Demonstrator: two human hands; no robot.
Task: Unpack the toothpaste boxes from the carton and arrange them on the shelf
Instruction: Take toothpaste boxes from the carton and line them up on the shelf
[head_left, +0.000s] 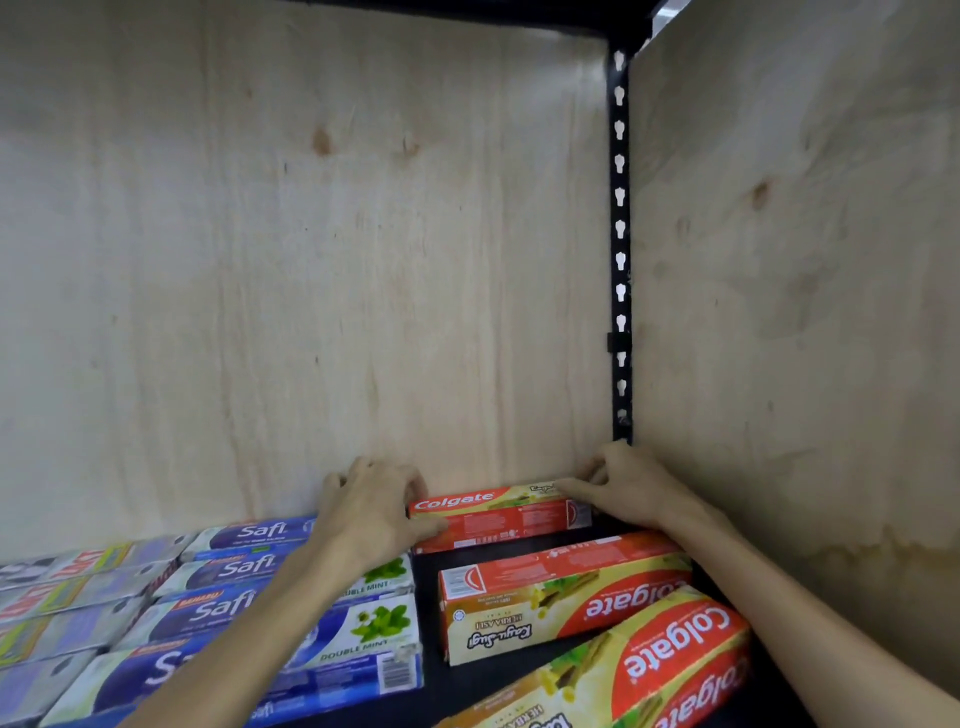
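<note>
While curled at either end, left hand (370, 506) and right hand (626, 488) fingers pinching Colgate box (501, 514) against plywood back (311, 260); 2 more Colgate boxes (561, 597) nearer.

Shop stockroom: slotted metal shelving (620, 260), plywood panels (311, 260), branded toothpaste boxes (561, 597).

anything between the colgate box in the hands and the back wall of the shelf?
Nothing visible. The red and yellow Colgate box, held at its ends by the left hand and right hand, already lies along the plywood back panel. Any remaining gap behind it is hidden.
</note>
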